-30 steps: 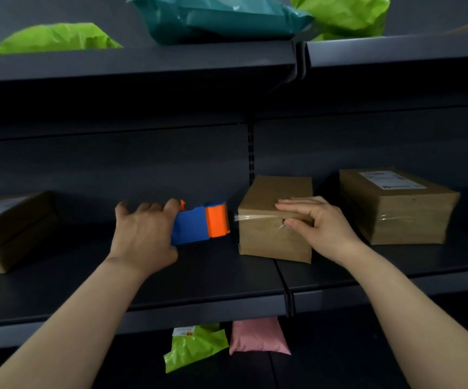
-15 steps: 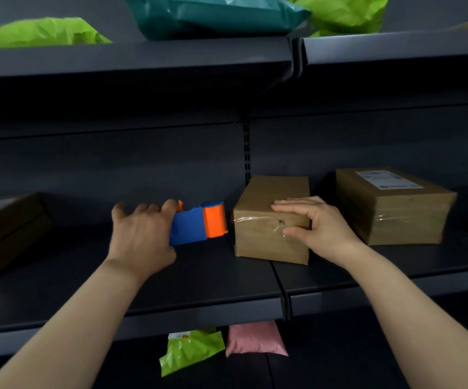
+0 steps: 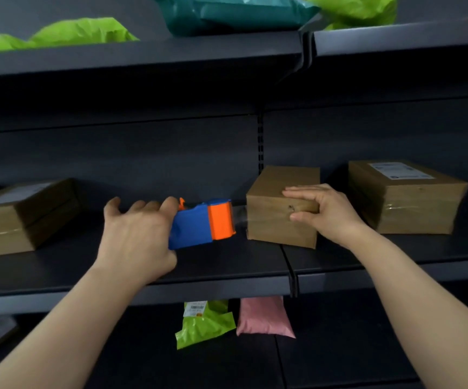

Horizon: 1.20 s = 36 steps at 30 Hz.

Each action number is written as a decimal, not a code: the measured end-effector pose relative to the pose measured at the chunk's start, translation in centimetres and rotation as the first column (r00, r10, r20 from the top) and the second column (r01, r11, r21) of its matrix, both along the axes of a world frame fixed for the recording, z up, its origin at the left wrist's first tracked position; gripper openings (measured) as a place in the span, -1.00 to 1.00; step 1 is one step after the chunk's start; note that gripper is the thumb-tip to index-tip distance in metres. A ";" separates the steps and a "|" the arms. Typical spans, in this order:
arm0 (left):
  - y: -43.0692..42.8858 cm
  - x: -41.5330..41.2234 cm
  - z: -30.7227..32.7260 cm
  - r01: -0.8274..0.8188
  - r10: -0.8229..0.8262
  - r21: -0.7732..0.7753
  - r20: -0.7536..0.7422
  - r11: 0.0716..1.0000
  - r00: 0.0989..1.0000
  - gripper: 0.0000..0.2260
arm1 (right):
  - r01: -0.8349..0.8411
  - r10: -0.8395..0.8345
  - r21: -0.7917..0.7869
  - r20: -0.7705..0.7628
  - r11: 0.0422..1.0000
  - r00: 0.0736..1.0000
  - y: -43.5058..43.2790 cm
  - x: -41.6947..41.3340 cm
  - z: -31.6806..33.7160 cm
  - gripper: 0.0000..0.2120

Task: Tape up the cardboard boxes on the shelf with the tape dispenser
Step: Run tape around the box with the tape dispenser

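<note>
A dark metal shelf (image 3: 58, 272) carries everything. The left grip (image 3: 137, 237) is wrapped round a blue-and-orange plastic tape dispenser (image 3: 199, 227), its orange end facing 3 o'clock, just beside a small brown cardboard box (image 3: 275, 223). The right grip (image 3: 329, 211) lies spread on that box, fingers flat on top, thumb against its front. Farther toward 3 o'clock sits a labelled cardboard box (image 3: 404, 203).

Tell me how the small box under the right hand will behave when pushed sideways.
Probably stiff: the small box shows crisp flat faces under the right hand. Likely to slide on the smooth shelf rather than tip, being squat; the hand seems to brace it.
</note>
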<state>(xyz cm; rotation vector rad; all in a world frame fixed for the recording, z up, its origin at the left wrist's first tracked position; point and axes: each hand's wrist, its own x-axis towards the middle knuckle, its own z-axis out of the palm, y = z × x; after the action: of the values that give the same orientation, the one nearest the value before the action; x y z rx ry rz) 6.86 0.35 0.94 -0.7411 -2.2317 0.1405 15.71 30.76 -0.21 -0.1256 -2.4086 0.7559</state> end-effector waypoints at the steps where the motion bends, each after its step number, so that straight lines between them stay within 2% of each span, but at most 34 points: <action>1: 0.0 0.0 0.0 0.001 -0.001 0.001 -0.002 1.000 1.000 -0.43 | -0.003 0.003 -0.008 0.007 1.000 1.000 0.0 0.1 0.1 -0.52; 10: 0.7 -0.4 0.2 -0.059 0.060 -0.025 0.011 0.998 0.998 -0.40 | 0.008 -0.007 -0.048 0.026 0.999 1.000 -0.2 0.2 0.3 -0.51; 23: 1.7 -1.1 0.3 -0.089 0.089 -0.041 0.012 0.995 0.996 -0.41 | 0.001 0.000 -0.060 0.022 0.998 1.000 -0.1 0.0 0.2 -0.39; 36: 2.9 -0.7 0.8 -0.166 0.177 -0.103 0.108 0.981 0.978 -0.40 | -0.031 0.033 -0.105 0.017 0.994 0.999 -0.1 0.0 0.2 -0.36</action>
<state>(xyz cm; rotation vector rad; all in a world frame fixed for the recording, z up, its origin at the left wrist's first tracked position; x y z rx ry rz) 6.16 3.28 1.77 -0.6185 -2.4144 0.2953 15.68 30.71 -0.04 -0.1373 -2.3938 0.9002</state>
